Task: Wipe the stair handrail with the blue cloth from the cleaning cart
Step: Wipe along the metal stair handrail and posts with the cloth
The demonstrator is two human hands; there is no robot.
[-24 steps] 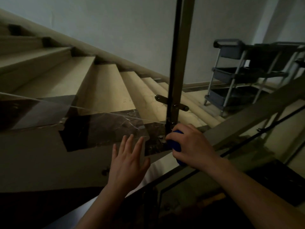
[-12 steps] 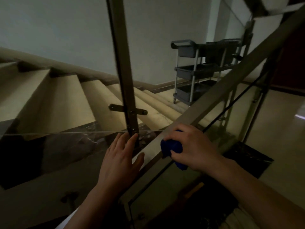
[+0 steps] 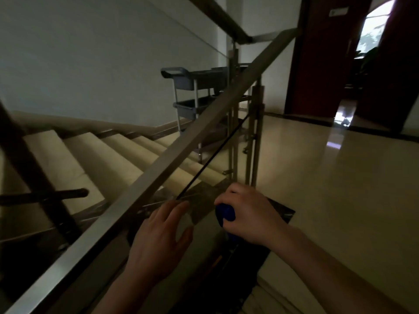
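Observation:
The metal stair handrail (image 3: 181,143) runs diagonally from the lower left up to the upper right. My right hand (image 3: 247,214) grips the bunched blue cloth (image 3: 224,214) to the right of the rail, off its surface. My left hand (image 3: 161,236) is open with fingers spread, held just right of and below the rail. The grey cleaning cart (image 3: 192,96) stands on the landing behind the rail, partly hidden by it.
Beige stairs (image 3: 95,159) lie to the left behind the glass balustrade. Metal posts (image 3: 254,137) stand at the rail's far end. A glossy floor (image 3: 340,189) spreads to the right, with a dark red door frame (image 3: 317,64) beyond.
The view has swung right, so the rail now crosses the whole frame. My right hand with the cloth has come off the rail and sits to its right. My left hand shifted right too.

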